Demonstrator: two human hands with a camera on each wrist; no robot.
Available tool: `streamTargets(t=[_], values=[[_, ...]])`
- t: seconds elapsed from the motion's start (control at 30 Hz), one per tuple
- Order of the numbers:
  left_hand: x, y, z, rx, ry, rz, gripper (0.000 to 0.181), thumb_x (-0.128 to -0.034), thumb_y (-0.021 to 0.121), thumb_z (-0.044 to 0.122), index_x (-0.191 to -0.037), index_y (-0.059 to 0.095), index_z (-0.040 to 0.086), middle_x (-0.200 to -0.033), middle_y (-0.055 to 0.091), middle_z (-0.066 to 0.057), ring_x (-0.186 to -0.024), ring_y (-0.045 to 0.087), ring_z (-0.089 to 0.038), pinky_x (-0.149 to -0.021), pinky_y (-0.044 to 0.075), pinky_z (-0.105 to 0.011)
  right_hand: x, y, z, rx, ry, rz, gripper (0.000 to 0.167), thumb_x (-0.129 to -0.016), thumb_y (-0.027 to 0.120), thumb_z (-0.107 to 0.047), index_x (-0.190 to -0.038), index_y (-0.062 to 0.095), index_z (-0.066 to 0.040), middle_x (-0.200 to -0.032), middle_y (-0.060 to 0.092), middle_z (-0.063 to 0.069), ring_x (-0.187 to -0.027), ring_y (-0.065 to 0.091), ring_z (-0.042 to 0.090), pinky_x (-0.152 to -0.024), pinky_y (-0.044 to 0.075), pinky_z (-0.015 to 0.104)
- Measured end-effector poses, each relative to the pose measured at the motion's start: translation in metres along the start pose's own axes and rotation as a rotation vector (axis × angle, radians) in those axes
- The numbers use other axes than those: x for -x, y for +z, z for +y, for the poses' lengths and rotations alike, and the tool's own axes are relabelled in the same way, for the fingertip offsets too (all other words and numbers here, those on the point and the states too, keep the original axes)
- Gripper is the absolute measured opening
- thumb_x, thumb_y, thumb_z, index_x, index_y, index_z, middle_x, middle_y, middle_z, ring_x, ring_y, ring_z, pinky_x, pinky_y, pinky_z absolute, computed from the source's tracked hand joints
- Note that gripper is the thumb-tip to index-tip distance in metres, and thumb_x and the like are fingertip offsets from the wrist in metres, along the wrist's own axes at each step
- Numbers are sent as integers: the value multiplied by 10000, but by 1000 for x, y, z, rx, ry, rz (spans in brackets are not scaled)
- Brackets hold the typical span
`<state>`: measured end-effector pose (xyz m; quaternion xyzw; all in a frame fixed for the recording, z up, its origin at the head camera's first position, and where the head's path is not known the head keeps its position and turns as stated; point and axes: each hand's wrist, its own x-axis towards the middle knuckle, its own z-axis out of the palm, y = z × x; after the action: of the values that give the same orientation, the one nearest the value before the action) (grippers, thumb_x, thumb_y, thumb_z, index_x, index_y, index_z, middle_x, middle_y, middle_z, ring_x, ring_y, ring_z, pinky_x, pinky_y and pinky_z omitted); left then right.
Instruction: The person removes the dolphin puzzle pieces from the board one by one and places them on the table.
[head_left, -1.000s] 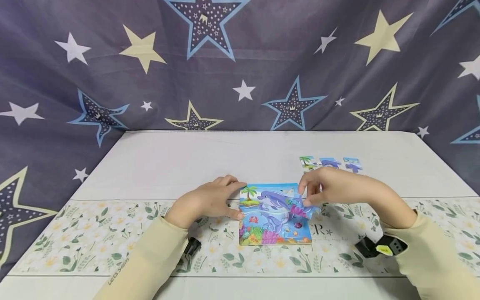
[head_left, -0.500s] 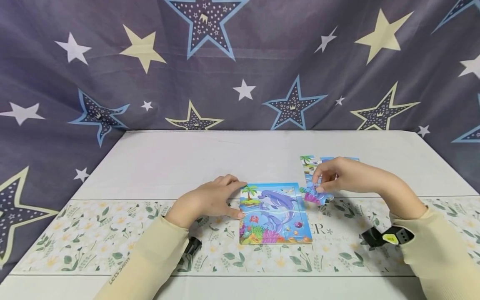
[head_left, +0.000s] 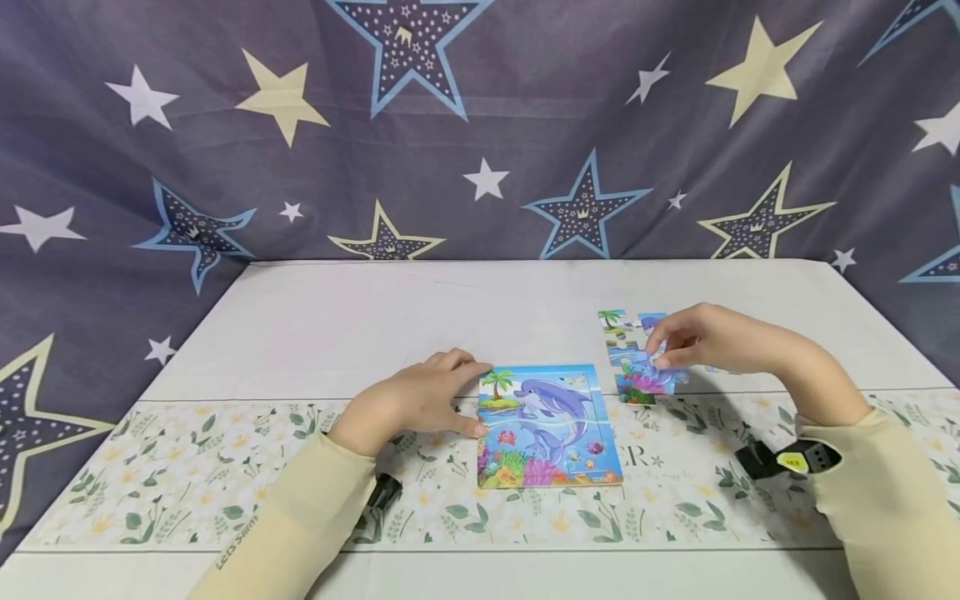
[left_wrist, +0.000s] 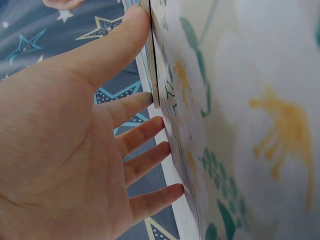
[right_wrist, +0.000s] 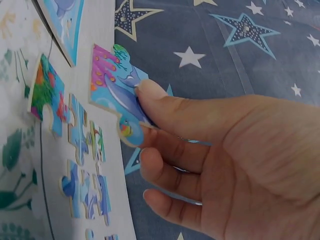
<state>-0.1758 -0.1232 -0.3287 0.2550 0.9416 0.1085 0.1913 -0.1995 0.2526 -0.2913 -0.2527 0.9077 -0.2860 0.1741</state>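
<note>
A dolphin picture puzzle board (head_left: 551, 429) lies flat on the table's floral strip. My left hand (head_left: 416, 396) rests at its left side, thumb on the lower part of that edge and a finger at the upper left corner. In the left wrist view the fingers (left_wrist: 142, 135) are spread and fairly straight. My right hand (head_left: 712, 337) pinches a jigsaw piece (right_wrist: 112, 90) with pink coral and a dolphin body, between thumb and fingertips. That piece is held up over the loose pieces (right_wrist: 47, 92) right of the board, covering some of them in the head view.
Further loose pieces, one with a palm tree (head_left: 611, 320), lie in rough rows beyond the board's right side. Behind the white table (head_left: 420, 308) hangs a dark curtain (head_left: 480, 225) with stars. Each wrist wears a black camera (head_left: 780, 460).
My right hand has carried the coral piece from above the board's right edge, up and to the right, over the loose pieces. The left hand and board have stayed put.
</note>
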Motion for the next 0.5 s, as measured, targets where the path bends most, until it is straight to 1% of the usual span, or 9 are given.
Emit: streamTargets(t=[0.2, 0.5], values=[[0, 0, -1, 5, 0, -1, 872, -862, 719, 523, -1571, 303, 231, -1549, 306, -34, -1430, 292, -268, -1114, 328, -519, 4, -5, 8, -1, 40, 10, 148, -953, 667, -108, -1081, 693, -39, -792, 658, -3, -688, 569, 192, -619, 483, 328], [1, 0, 0, 6, 1, -3, 872, -861, 719, 524, -1571, 303, 237, -1549, 306, -30, -1430, 293, -265, -1114, 330, -514, 9, -9, 17, -21, 68, 5, 143, -960, 656, -105, -1078, 680, -29, -796, 646, 11, -693, 561, 185, -646, 493, 329]])
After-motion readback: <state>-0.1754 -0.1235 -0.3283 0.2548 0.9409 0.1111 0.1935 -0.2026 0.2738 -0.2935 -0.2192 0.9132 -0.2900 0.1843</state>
